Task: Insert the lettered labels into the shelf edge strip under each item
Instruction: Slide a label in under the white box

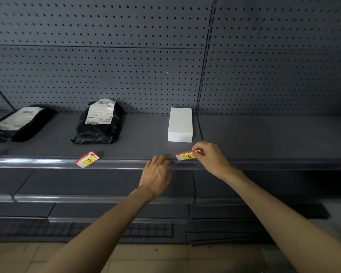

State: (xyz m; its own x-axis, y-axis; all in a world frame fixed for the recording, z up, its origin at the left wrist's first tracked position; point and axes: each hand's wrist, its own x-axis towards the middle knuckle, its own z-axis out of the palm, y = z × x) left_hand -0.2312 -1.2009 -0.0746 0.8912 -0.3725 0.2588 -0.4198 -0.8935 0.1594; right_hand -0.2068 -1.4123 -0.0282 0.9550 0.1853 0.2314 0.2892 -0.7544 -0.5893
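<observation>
Label E point(186, 155), red and white with a yellow patch, sits at the shelf edge strip point(47, 163) just below the white box point(180, 125), pinched at its right end by the fingers point(197, 151) of the right hand point(211, 158). Left hand point(156, 172) rests its fingertips on the strip just beside it, gripping nothing. Label D point(87, 159) lies tilted on the strip below a black parcel point(98, 123).

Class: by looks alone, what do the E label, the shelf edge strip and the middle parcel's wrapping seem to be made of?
E label: probably matte card or paper, flat and printed.
Shelf edge strip: likely clear glossy plastic, with bright streaks along it.
Middle parcel: seemingly thin black plastic film, crinkled and shiny, with a paper slip on it.
</observation>
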